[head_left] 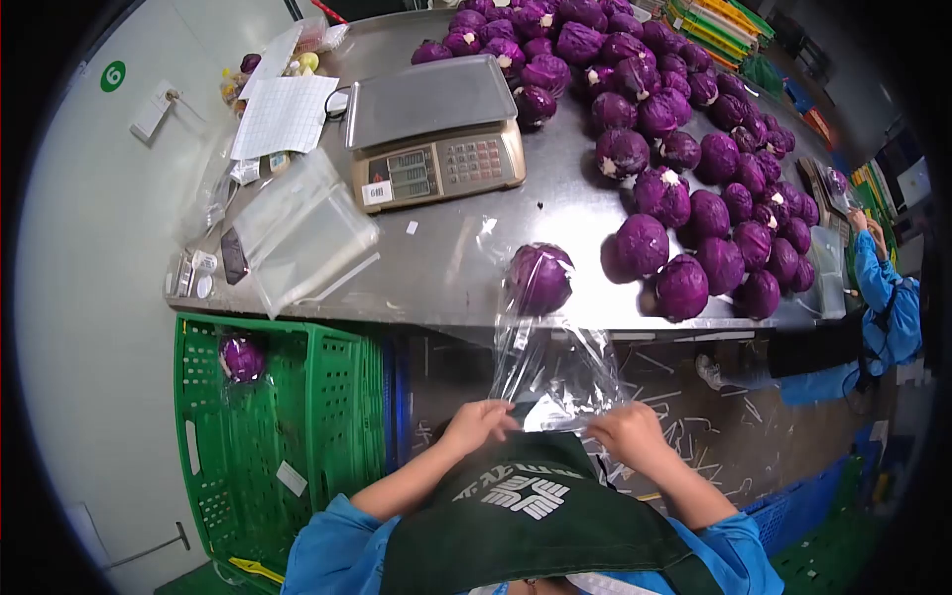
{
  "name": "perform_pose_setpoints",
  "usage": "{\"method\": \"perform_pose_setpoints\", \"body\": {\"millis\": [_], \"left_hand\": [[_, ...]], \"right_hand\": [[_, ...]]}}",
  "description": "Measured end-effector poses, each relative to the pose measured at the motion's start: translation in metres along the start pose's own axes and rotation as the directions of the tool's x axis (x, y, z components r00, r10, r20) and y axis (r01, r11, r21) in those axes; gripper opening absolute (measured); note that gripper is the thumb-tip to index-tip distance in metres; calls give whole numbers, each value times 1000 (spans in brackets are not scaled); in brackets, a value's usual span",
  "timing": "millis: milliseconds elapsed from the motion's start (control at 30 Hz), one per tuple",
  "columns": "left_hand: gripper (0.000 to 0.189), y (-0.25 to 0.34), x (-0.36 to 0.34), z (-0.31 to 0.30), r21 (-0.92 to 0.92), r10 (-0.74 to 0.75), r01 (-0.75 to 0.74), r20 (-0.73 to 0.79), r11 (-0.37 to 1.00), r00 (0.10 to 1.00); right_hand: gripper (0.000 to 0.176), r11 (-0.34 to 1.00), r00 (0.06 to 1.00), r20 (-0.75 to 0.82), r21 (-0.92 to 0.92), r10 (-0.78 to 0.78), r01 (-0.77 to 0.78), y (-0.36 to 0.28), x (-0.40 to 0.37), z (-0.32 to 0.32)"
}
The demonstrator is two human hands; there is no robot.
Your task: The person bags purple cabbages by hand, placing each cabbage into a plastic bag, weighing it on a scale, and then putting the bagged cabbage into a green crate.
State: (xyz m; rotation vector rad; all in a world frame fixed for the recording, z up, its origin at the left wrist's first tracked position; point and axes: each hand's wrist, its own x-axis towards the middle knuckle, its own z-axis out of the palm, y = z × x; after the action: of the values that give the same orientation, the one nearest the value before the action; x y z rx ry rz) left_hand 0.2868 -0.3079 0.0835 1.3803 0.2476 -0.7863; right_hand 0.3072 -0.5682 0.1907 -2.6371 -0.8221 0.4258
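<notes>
A clear plastic bag [565, 372] stretches from the table's front edge toward my apron. Inside its far end lies a purple cabbage [540, 279], resting on the steel table [446, 268]. My left hand [480, 426] has its fingers closed on the left corner of the bag's near end. At the opposite corner my right hand [629, 434] pinches the plastic, its fingertips slightly blurred. A small white patch shows on the bag between both hands.
Many loose purple cabbages [640, 244] cover the table's right and back. A digital scale [436, 164] and flat plastic bags [307, 233] are at left. Below stands a green crate [317, 397] holding one wrapped cabbage [241, 358]. Another person [897, 317] works at far right.
</notes>
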Motion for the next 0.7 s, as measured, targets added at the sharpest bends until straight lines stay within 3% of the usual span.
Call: {"method": "perform_pose_setpoints", "body": {"millis": [33,100,233,300,333,367,433,467,533,633,700], "left_hand": [[30,11,-9,4,-114,3,2,39,994,999],[30,26,-16,11,-206,1,10,53,978,999],[29,41,-12,9,-67,137,-135,30,989,990],[28,46,-13,5,5,47,-47,58,999,997],[26,46,-12,6,-129,58,-52,41,990,998],[26,48,-13,3,-127,63,-58,41,990,997],[25,60,-18,-2,210,73,-73,8,975,997],[23,64,-17,-1,239,63,-67,23,969,998],[23,61,-12,1,161,49,-58,59,985,997],[21,73,-8,3,32,58,-60,68,998,996],[21,80,-15,7,-74,-31,35,60,997,998]], "right_hand": [[13,992,965,-256,122,50,-19,-14,11,9],[16,946,917,-398,303,15,116,-37,45,25],[14,950,959,-276,311,61,30,-58,65,33],[14,968,976,-219,239,-19,73,-58,62,23],[12,953,970,-241,296,12,62,-56,58,14],[12,945,951,-296,327,84,19,-58,55,4],[12,900,917,-324,429,233,-76,-52,56,0],[12,899,916,-324,431,238,-82,-53,56,3],[11,937,929,-350,350,121,9,-56,64,10],[11,948,937,-335,319,95,18,-61,65,18],[11,962,940,-333,272,75,19,-62,62,19]]}}
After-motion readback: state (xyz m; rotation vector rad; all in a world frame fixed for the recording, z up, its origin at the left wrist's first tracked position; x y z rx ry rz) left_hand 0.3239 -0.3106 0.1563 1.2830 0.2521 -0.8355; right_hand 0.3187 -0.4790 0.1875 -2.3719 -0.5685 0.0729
